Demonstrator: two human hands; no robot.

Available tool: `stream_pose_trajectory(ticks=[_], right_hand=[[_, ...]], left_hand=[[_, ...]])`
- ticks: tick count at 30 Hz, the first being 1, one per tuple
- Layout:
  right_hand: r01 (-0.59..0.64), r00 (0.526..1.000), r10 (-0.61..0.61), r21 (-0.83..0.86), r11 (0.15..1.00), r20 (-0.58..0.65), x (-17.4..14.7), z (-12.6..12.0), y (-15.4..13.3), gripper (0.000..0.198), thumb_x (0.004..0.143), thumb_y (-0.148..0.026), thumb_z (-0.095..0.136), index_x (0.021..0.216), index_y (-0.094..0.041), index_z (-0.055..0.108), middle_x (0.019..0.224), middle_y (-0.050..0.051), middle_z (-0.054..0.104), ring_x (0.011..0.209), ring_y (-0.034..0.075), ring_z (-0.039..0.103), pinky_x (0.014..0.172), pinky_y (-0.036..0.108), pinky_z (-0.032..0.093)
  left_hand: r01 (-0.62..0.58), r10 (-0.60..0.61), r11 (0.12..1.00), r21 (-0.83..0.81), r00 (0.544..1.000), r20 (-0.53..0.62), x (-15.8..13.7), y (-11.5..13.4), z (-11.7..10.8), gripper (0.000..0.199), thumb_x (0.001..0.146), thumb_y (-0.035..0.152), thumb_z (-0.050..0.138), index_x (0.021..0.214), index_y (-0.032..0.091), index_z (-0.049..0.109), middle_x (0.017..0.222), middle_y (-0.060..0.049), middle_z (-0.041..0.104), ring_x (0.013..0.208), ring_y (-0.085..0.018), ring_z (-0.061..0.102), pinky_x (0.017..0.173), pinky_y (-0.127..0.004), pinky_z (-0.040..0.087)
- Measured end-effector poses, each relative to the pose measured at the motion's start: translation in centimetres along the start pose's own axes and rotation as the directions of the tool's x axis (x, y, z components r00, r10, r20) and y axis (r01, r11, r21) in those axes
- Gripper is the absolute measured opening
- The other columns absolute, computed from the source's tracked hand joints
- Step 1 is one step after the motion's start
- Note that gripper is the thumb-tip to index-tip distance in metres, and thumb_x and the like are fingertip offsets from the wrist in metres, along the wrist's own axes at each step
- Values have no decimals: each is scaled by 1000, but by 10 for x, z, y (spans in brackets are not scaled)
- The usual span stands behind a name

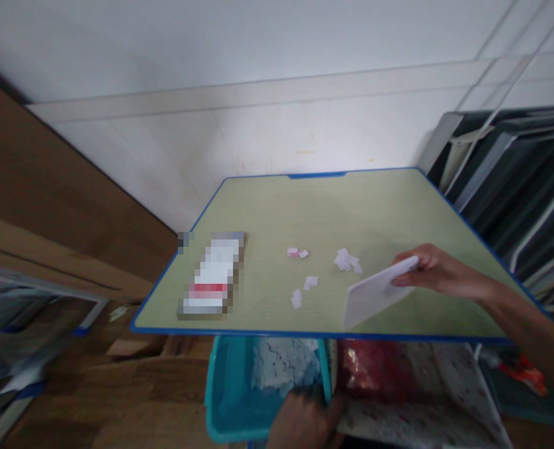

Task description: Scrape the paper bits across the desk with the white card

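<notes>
A right hand holds a white card over a green counter with paper scraps.

The right hand (433, 271) grips a white card (375, 293) by its upper end, with the fingers (405, 280) closed on it, and the card is tilted with its lower end near the front edge of the counter (375, 206). Small white paper scraps (347, 260) lie in the middle of the counter, just beside the card. A blurred flat box (214, 276) lies near the left edge. Below the front edge, the left hand (305, 421) rests at the rim of a teal bin (228, 399) that contains paper pieces; if it grips the rim is not clear.
</notes>
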State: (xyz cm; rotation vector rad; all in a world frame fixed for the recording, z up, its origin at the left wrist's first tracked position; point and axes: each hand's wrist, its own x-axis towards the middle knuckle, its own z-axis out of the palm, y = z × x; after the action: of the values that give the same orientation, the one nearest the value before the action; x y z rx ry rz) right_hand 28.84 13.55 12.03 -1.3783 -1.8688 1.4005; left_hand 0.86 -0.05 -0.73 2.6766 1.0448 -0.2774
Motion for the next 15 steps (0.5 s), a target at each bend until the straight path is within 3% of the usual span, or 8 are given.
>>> stream_pose_trajectory(ticks=[4,8,15], right_hand=[[-14,999,13,-18,1000,-43,-17,-1,5,27,72,-38,64,71,-12,67,56,-1,56,52,11,49,49,20,34],[-60,984,53,-34,998,-172,-39,4,14,30,70,-42,65,69,-13,67,58,1,57,53,13,50,48,21,36],[-110,893,79,-46,993,-444,-82,25,17,25,63,-46,67,63,-22,73,54,3,64,47,19,56,38,23,42]], left_hand=[[23,-23,1000,-7,1000,-16,-1,1,1,34,77,34,60,109,22,52,74,-5,63,64,-26,61,55,-36,51],[24,-25,1000,-17,1000,-9,-1,2,1,33,78,31,59,109,22,52,75,-5,63,65,-26,61,54,-37,51],[33,-33,999,-34,999,9,-3,3,-1,30,80,30,56,109,22,52,76,-6,63,66,-26,61,56,-37,50]])
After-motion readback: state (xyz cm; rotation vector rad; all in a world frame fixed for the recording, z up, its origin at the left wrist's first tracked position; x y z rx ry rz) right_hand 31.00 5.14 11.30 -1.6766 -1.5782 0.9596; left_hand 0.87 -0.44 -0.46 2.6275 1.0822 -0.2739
